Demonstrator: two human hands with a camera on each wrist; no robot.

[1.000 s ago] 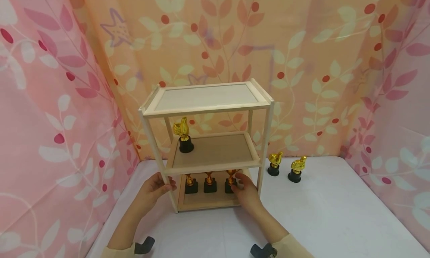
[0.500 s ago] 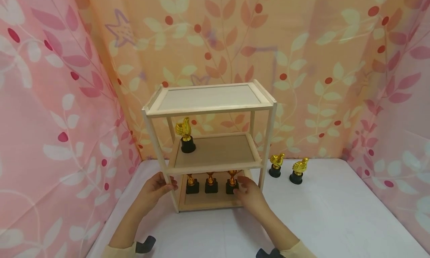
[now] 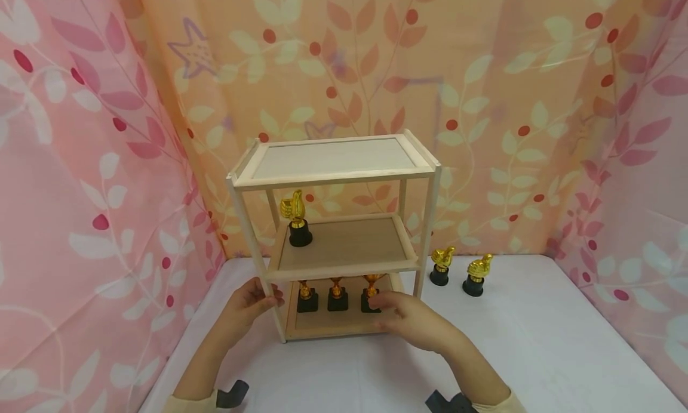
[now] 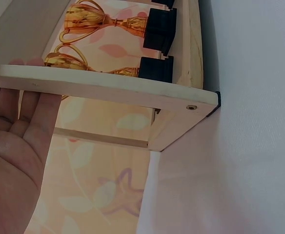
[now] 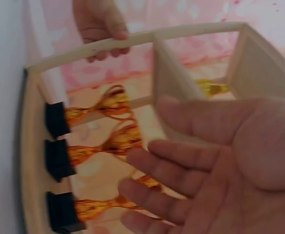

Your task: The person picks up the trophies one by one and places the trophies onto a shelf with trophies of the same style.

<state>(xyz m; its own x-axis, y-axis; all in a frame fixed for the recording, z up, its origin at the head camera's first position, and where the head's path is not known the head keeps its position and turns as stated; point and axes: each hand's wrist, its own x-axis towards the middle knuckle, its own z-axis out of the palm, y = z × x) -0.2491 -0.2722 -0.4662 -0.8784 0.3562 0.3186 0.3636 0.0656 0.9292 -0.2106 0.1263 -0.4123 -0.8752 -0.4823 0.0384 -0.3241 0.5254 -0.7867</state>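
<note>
White tabletop (image 3: 333,377) | hands: left (image 3: 242,310) gripping post (image 3: 248,230), right (image 3: 416,322) relaxed | head view: middle tier (image 3: 349,243) hides tops of trophies (image 3: 337,301)

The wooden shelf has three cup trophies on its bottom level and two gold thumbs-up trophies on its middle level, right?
Not quite: the middle level holds one gold thumbs-up trophy, as the head view shows. Three cup trophies do stand on the bottom level.

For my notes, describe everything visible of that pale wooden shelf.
The pale, wooden-looking, three-tier shelf stands upright on the white table, with framed panels and raised top ends. The left hand holds its slim front left post. A golden thumbs-up trophy stands on the middle tier, three golden cup trophies on the bottom.
</note>
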